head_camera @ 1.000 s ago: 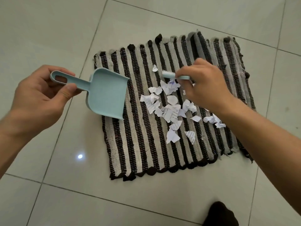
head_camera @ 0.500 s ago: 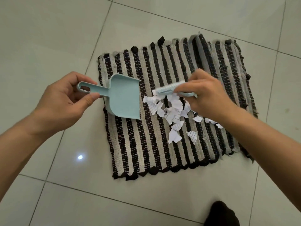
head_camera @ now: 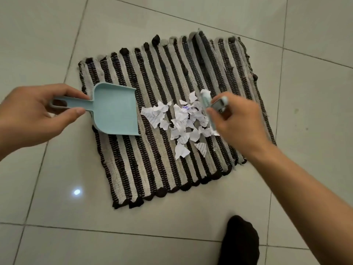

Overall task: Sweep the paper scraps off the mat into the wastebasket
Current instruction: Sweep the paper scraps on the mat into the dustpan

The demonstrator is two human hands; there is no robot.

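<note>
Since 0.5 s earlier, the right hand (head_camera: 240, 119), gripping the small brush (head_camera: 207, 109), had swung it to the paper scraps' (head_camera: 181, 121) right side. The left hand (head_camera: 32, 115) pinched the blue dustpan's (head_camera: 114, 109) handle, its lip now flat on the striped mat (head_camera: 152, 169) just left of the scraps.

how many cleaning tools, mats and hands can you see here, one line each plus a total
cleaning tools: 2, a dustpan and a small brush
mats: 1, striped mat
hands: 2, left hand and right hand
total: 5
</note>
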